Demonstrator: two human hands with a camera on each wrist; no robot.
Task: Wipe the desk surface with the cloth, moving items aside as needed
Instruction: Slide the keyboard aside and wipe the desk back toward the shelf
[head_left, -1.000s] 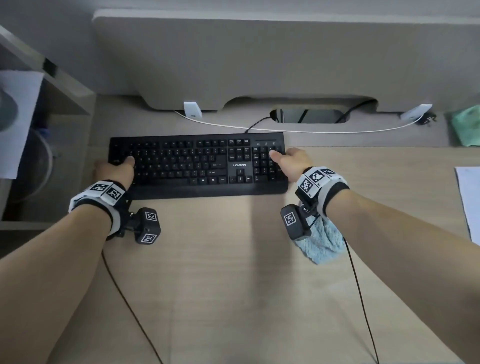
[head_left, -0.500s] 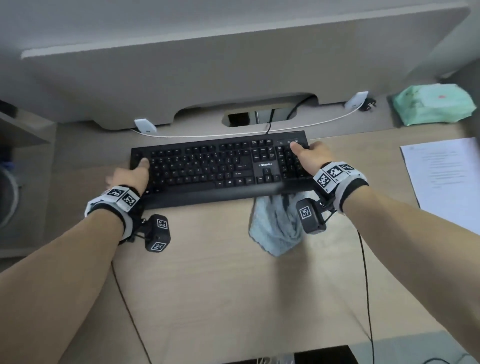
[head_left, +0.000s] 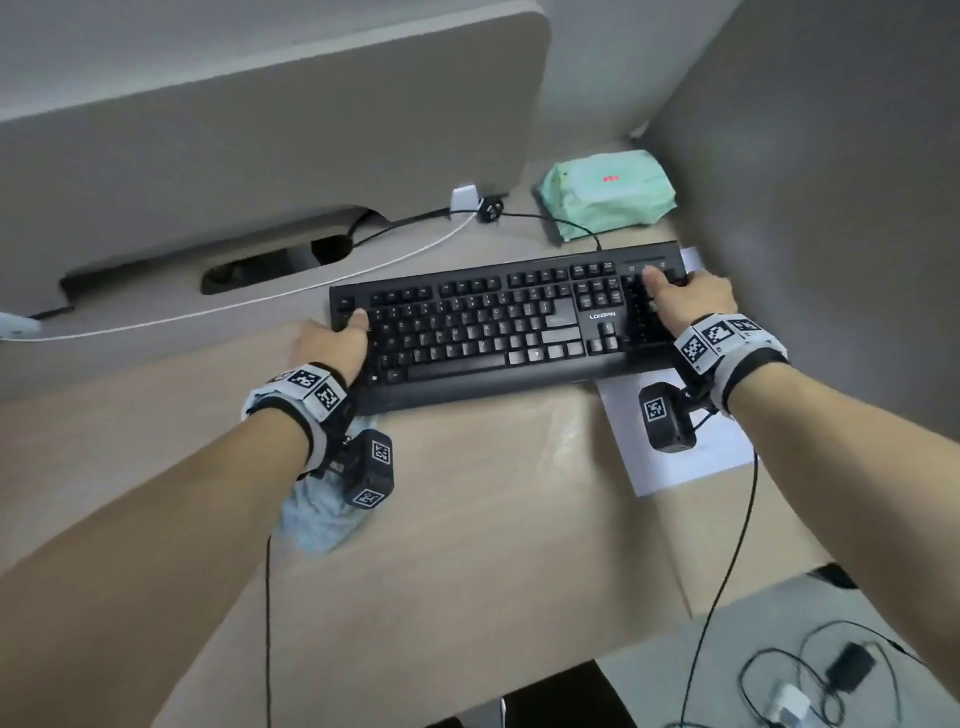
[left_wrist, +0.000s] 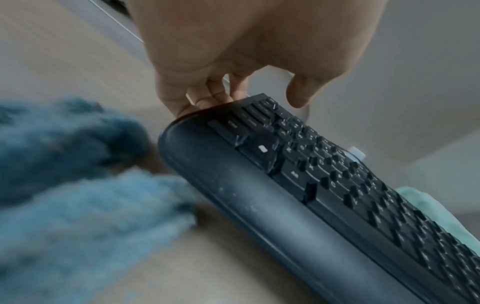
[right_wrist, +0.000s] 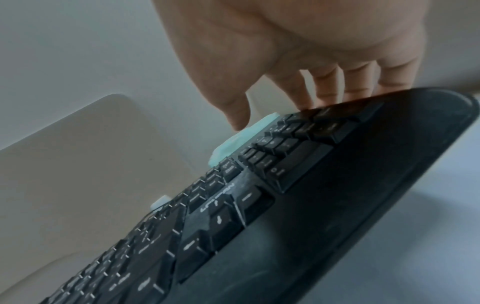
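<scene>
Gripping keyboard (head_left: 511, 322) at both ends: left hand (head_left: 332, 345) at 9 o'clock end, right hand (head_left: 693, 306) at 3 o'clock end, thumbs on keys. Keyboard rigid, light, cabled; end grip suits. Cloth (head_left: 317, 514) soft, limp, on bench (head_left: 493, 519) under left wrist, 7 o'clock of keyboard.

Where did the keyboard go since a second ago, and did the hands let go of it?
The keyboard moved right along the desk, onto the white paper. The blue cloth now lies by its left end. Left hand and right hand still grip both ends.
</scene>
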